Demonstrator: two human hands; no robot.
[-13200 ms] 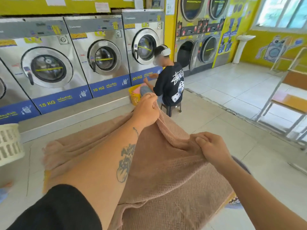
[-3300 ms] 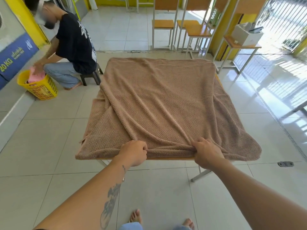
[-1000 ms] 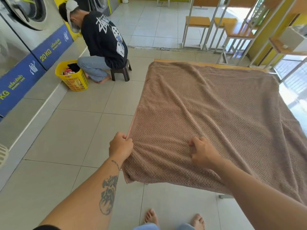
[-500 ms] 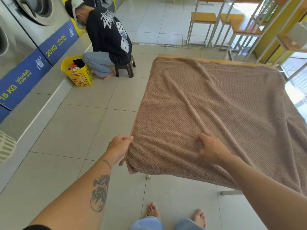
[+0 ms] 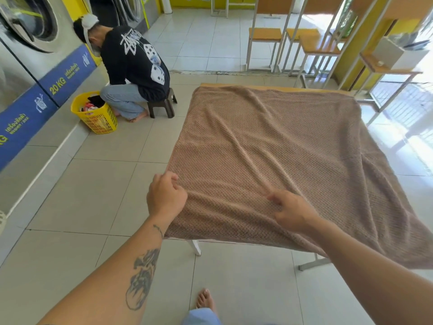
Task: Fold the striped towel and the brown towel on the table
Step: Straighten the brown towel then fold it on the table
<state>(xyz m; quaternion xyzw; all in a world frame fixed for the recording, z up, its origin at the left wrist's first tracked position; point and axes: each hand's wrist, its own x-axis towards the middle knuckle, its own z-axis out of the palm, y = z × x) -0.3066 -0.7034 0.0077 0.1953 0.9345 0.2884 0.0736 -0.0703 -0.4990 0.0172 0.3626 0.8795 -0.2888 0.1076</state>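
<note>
The brown towel (image 5: 276,146) lies spread over the table (image 5: 271,87), covering nearly all of it and hanging over the near and right edges. My left hand (image 5: 165,195) is curled at the towel's near-left edge, fingers pinched on the cloth. My right hand (image 5: 291,211) rests on the towel a little to the right, its fingertips gathering a crease that runs away toward the towel's middle. No striped towel is in view.
A person (image 5: 133,64) crouches on a small stool (image 5: 164,105) at the left beside a yellow laundry basket (image 5: 99,120) and washing machines (image 5: 28,38). Chairs (image 5: 264,41) and a side table with a box (image 5: 396,55) stand beyond. My bare foot (image 5: 205,299) is below.
The towel went from held in the air to spread over the table. In the last second my left hand slid from the near corner up onto the left edge; my right hand stayed.
</note>
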